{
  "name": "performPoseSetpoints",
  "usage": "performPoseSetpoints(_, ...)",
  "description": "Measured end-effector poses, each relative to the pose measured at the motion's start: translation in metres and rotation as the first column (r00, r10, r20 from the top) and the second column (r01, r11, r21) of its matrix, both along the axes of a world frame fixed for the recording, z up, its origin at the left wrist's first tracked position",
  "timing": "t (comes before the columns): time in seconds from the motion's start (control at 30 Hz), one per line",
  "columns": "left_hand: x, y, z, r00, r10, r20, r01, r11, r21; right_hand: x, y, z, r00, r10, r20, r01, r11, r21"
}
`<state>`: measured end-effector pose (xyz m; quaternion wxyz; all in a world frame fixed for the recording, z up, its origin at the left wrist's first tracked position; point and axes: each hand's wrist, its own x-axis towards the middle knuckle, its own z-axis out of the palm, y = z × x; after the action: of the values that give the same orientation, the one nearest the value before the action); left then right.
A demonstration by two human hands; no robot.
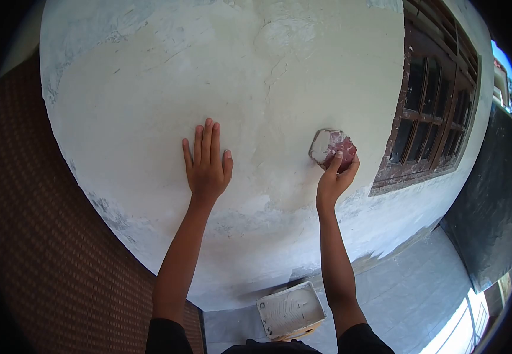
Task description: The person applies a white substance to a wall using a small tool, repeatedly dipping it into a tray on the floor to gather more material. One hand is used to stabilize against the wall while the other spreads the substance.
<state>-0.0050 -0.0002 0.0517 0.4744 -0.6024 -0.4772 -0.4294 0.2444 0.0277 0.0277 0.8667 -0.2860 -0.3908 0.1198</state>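
My left hand (207,164) lies flat against the pale plastered wall (149,112), its fingers stretched upward and holding nothing. To the right, my right hand (337,177) grips a flat, many-sided reddish piece (344,146) by its lower right edge, thumb on the near face. White paste smears much of that piece's face, mostly on the left. It is held up at the wall, overlapping it in this view. Patches of whiter and greyish coating show on the wall around both hands.
A rectangular tub (263,311) smeared with white paste stands low by the wall's foot, on a grey floor covering (403,289). A brown wooden window (430,112) is at the right. Brown woven-looking panelling (61,248) borders the left, and a dark sheet (492,200) hangs far right.
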Motion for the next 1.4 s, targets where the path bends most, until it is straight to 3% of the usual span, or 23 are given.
performPoseSetpoints(0.03,0.000,0.001,0.000,1.000,0.003,-0.001,-0.003,1.000,-0.002,-0.001,-0.008,0.003,0.999,0.042,-0.022,-0.042,0.999,0.017)
performPoseSetpoints(0.07,0.000,0.001,0.001,1.000,0.002,-0.003,-0.002,1.000,0.000,-0.007,-0.006,-0.009,0.976,-0.011,0.217,0.001,0.999,0.046)
performPoseSetpoints(0.13,0.001,0.001,0.001,1.000,0.013,-0.001,-0.013,1.000,0.008,-0.021,-0.019,-0.026,0.718,-0.144,0.681,0.124,0.989,0.078)
performPoseSetpoints(0.17,0.001,0.001,0.001,1.000,0.009,-0.002,-0.009,1.000,0.005,-0.022,-0.014,-0.032,0.624,-0.157,0.766,0.152,0.985,0.078)
performPoseSetpoints(0.23,0.000,0.000,0.001,1.000,0.008,-0.003,-0.008,1.000,0.006,-0.013,0.000,-0.015,0.878,-0.148,0.456,0.180,0.983,-0.028)
performPoseSetpoints(0.27,0.001,0.000,0.000,1.000,0.009,-0.002,-0.009,1.000,0.006,-0.004,0.005,-0.004,0.981,-0.102,0.162,0.117,0.989,-0.087)
performPoseSetpoints(0.3,0.001,0.000,0.000,1.000,0.007,0.001,-0.007,1.000,0.005,0.004,0.005,0.008,0.997,-0.060,-0.045,0.060,0.998,0.001)
performPoseSetpoints(0.37,0.000,0.001,0.000,1.000,0.010,0.004,-0.010,1.000,0.009,-0.002,-0.010,0.013,0.971,0.154,-0.183,-0.133,0.984,0.123)
performPoseSetpoints(0.43,0.000,0.002,-0.001,1.000,0.010,0.002,-0.010,1.000,0.010,-0.020,-0.015,-0.009,0.913,-0.036,0.406,0.004,0.997,0.081)
performPoseSetpoints(0.5,0.001,0.001,0.000,1.000,0.002,0.002,-0.002,1.000,0.004,-0.032,-0.022,-0.023,0.623,-0.128,0.771,0.079,0.992,0.100)
performPoseSetpoints(0.6,0.000,0.000,-0.003,1.000,-0.001,-0.003,0.001,1.000,-0.005,-0.009,0.003,0.005,0.942,-0.159,0.296,0.173,0.985,-0.022)
performPoseSetpoints(0.63,-0.001,0.000,-0.003,1.000,0.003,0.000,-0.003,1.000,0.000,0.007,0.010,0.014,0.999,-0.025,0.026,0.026,0.999,-0.039)
performPoseSetpoints(0.7,-0.001,0.001,-0.004,1.000,0.014,0.002,-0.014,1.000,-0.003,0.023,0.007,0.023,0.982,-0.006,-0.190,0.012,1.000,0.029)
performPoseSetpoints(0.73,0.001,0.001,-0.004,1.000,0.020,0.005,-0.020,1.000,-0.010,0.017,0.003,0.021,0.986,0.047,-0.163,-0.033,0.996,0.089)
performPoseSetpoints(0.8,0.001,0.002,-0.003,1.000,0.019,0.008,-0.019,1.000,0.003,-0.002,-0.005,-0.004,0.965,-0.015,0.264,-0.007,0.997,0.082)
performPoseSetpoints(0.9,0.001,0.000,-0.005,1.000,0.012,0.012,-0.012,1.000,-0.004,-0.023,-0.019,-0.034,0.664,-0.124,0.737,0.095,0.992,0.081)
performPoseSetpoints(1.0,0.001,0.001,-0.008,1.000,0.011,0.013,-0.011,1.000,-0.007,0.005,0.012,-0.024,0.957,-0.110,0.269,0.132,0.989,-0.063)
performPoseSetpoints(1.1,0.001,0.002,-0.014,0.999,0.024,0.025,-0.024,1.000,-0.002,0.038,0.015,-0.006,0.959,-0.046,-0.279,0.043,0.999,-0.017)
performPoseSetpoints(1.17,0.003,0.003,-0.013,0.999,0.024,0.029,-0.024,1.000,0.004,0.029,0.007,-0.014,0.991,0.055,-0.119,-0.052,0.998,0.026)
performPoseSetpoints(1.23,0.004,0.003,-0.015,0.999,0.037,0.038,-0.037,0.999,0.001,-0.001,-0.005,-0.033,0.956,0.039,0.292,-0.050,0.998,0.029)
performPoseSetpoints(1.3,0.003,0.001,-0.018,0.999,0.037,0.034,-0.037,0.999,-0.007,-0.014,-0.015,-0.052,0.656,-0.111,0.746,0.040,0.993,0.112)
performPoseSetpoints(1.37,0.003,0.001,-0.021,0.999,0.043,0.025,-0.043,0.999,-0.008,-0.007,-0.006,-0.049,0.743,-0.175,0.645,0.194,0.980,0.042)
performPoseSetpoints(1.4,0.002,0.002,-0.024,0.999,0.047,0.025,-0.047,0.999,-0.007,0.005,0.003,-0.042,0.915,-0.111,0.388,0.140,0.989,-0.046)
